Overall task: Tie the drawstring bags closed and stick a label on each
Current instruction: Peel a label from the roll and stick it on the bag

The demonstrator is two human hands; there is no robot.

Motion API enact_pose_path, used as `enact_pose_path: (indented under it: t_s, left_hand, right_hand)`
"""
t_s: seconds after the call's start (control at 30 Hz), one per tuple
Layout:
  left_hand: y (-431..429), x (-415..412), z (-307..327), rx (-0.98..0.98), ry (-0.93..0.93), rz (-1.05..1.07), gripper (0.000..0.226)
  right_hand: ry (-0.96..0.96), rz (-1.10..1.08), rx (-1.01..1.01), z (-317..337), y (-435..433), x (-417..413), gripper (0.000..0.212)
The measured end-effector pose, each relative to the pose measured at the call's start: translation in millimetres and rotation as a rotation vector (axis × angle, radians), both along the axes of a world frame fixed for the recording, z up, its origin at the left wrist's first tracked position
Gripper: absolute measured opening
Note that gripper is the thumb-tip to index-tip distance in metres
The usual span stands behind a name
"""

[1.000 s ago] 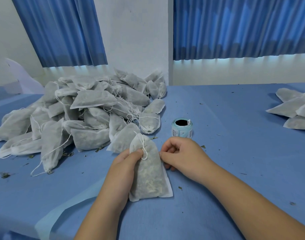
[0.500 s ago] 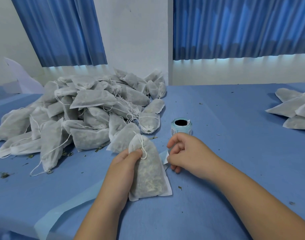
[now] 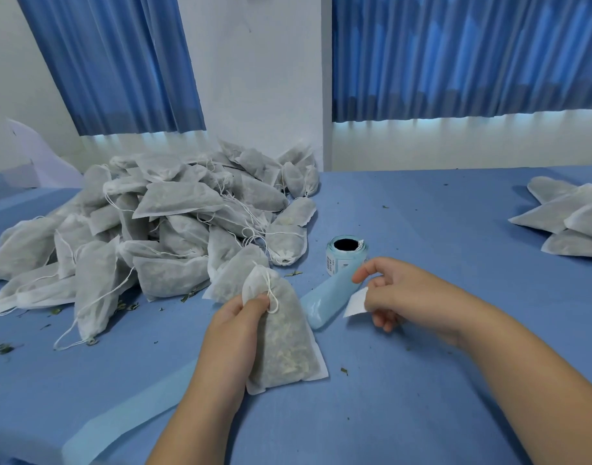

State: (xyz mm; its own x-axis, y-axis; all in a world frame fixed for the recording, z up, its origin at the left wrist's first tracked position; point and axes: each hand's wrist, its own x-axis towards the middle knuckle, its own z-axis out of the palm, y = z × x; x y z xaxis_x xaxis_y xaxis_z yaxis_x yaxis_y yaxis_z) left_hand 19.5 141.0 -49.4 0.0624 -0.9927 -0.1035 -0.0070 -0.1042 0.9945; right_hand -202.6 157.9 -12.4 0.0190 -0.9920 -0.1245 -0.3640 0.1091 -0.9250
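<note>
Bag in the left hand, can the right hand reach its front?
Probably yes: the left hand grips only the neck, the bag lies bare below; the right hand, pinching a label, is beside it.

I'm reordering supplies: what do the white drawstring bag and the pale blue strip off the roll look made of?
White drawstring bag: seemingly thin nonwoven fabric or filter paper, matte; dark filling shows through. Pale blue strip: probably coated release paper, glossy; it catches highlights.
</note>
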Motion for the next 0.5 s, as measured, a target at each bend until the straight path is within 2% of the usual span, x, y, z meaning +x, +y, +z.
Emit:
enact_pose_path:
  t_s: [0.2, 0.27, 0.37, 0.5]
  left_hand:
    - [12.0, -9.3, 12.4, -0.129, 0.107, -0.026, 0.028]
    - [15.6, -19.8, 19.3, -0.167, 0.090, -0.071, 0.028]
    - [13.0, -43.0, 31.7, -0.210, 0.011, -0.201, 0.019]
    - [-1.4, -83.0, 40.0, -0.311, -0.222, -0.344, 0.028]
  right_hand:
    - [-0.321, 0.112, -0.174, 19.2, 18.2, -6.5, 0.033]
    - [-0.451, 0.191, -0.239, 29.0, 26.6, -8.7, 0.037]
    - [-0.566, 0.291, -0.321, 42.9, 35.3, -13.6, 0.034]
    - [-0.526, 0.252, -0.362, 46.8, 33.9, -25.0, 0.029]
